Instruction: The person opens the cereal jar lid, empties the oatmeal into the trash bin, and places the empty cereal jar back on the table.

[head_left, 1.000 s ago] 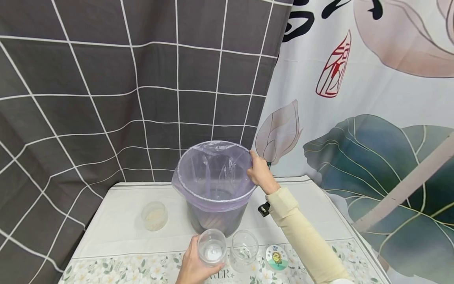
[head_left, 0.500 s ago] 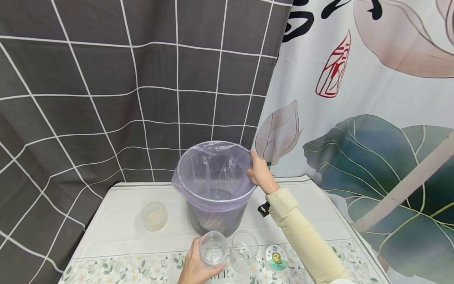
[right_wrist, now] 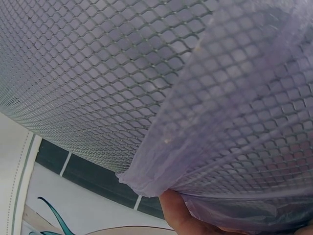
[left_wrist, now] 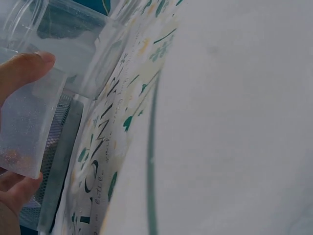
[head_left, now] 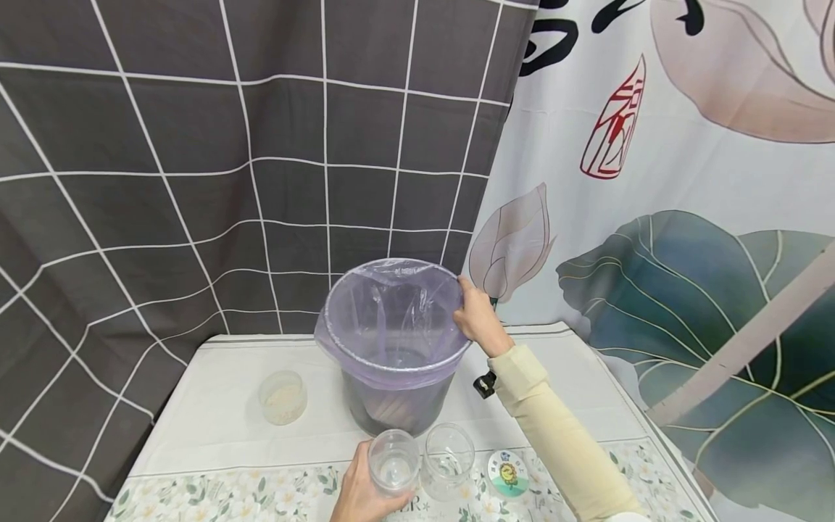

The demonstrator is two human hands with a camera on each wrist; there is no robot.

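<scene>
My left hand (head_left: 359,489) grips a clear plastic jar (head_left: 394,464) at the front of the table, its open mouth up. In the left wrist view the thumb lies across this jar (left_wrist: 24,122) and the fingers curl under it. A second clear jar (head_left: 449,464) stands right beside it. Behind both is a mesh wastebasket (head_left: 391,402) lined with a purple bin bag (head_left: 385,319) folded over the rim. My right hand (head_left: 480,319) holds the wastebasket's right rim. From below, the right wrist view shows the bag's loose edge (right_wrist: 151,171) and a fingertip against it.
A round clear tub (head_left: 283,397) with pale contents sits left of the wastebasket. A round lid (head_left: 508,473) with a sunflower picture lies right of the jars. A dark gridded curtain (head_left: 287,181) hangs close behind the table (head_left: 209,420).
My left hand has shifted slightly right and toward me with the jar, ending close against the second jar. The right hand stays on the wastebasket's rim.
</scene>
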